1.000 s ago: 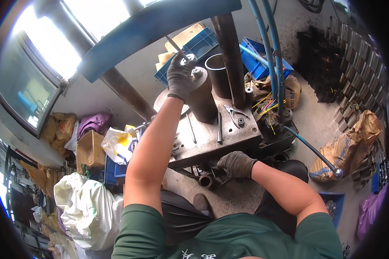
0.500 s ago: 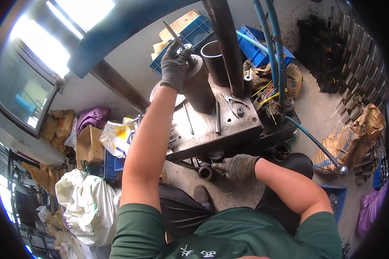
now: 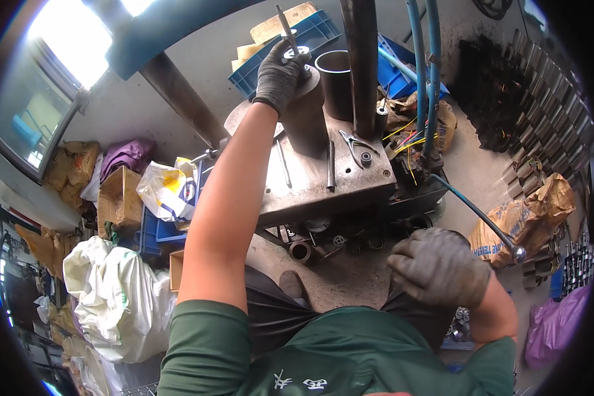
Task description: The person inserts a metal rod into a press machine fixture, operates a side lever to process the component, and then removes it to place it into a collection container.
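My left hand [image 3: 280, 78], in a dark grey knitted glove, is at the top of a tall dark metal cylinder [image 3: 306, 122]. Its fingers close round a stepped metal shaft [image 3: 284, 21], which stands up from the grip, leaning slightly. Beside the fingers is a round metal part [image 3: 298, 51]; how it joins the shaft is hidden by the glove. My right hand [image 3: 437, 267], gloved too, hovers over my right knee, away from the bench. Its fingers are loosely bent and apart, with nothing visible in them.
The steel bench [image 3: 310, 188] carries a rod [image 3: 330, 166], pliers [image 3: 352, 146] and a small bearing [image 3: 365, 158]. Another wide tube [image 3: 334, 86] stands behind, next to a dark press column [image 3: 360, 66]. A blue lever with a ball end [image 3: 519, 253] juts out at right.
My right hand has drawn back from beneath the bench's front edge, moving right and up towards me. My left hand stays on the shaft. The whole view has shifted slightly.
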Demonstrator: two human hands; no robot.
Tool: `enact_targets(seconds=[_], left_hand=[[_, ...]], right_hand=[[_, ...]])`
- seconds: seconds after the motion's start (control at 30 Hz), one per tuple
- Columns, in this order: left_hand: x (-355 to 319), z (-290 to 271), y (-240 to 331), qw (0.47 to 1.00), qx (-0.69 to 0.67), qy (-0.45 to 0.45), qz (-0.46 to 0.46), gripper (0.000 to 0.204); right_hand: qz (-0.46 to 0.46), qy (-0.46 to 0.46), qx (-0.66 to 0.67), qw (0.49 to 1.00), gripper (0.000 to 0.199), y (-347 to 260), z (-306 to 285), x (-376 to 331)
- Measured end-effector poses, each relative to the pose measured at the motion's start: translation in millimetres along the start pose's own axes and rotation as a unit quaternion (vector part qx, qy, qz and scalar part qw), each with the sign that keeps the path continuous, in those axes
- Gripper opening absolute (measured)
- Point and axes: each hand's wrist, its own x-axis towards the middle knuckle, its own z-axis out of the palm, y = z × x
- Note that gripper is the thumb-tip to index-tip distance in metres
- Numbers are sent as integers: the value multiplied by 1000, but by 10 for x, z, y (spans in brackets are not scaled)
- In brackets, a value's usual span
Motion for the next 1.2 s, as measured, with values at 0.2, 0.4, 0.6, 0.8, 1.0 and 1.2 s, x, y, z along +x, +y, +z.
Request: enact_targets(seconds=[0.2,0.4,0.6,0.8,1.0,1.2], left_hand=[[25,-111,-163,1000,-26,13,3,58],[253,-141,-458,997,65,13,47,59],[164,-124,-416,998,47,10,33,59],[98,-132,-302,998,53,12,27,56],[75,-116,-230,992,110,22,58,61],[72,-123,-227,997,77,11,26,55]], right_hand=[[234,51,-93,966,43,377,-487,-775],[264,-42,-3,964,30,390,-135,-1121],[285,3,31,958,21,203,279,-1206],[312,18,38,949,19,174,355,-1199],[327,42,57,942,18,126,310,-1175],[330,30,56,942,19,128,260,-1156]])
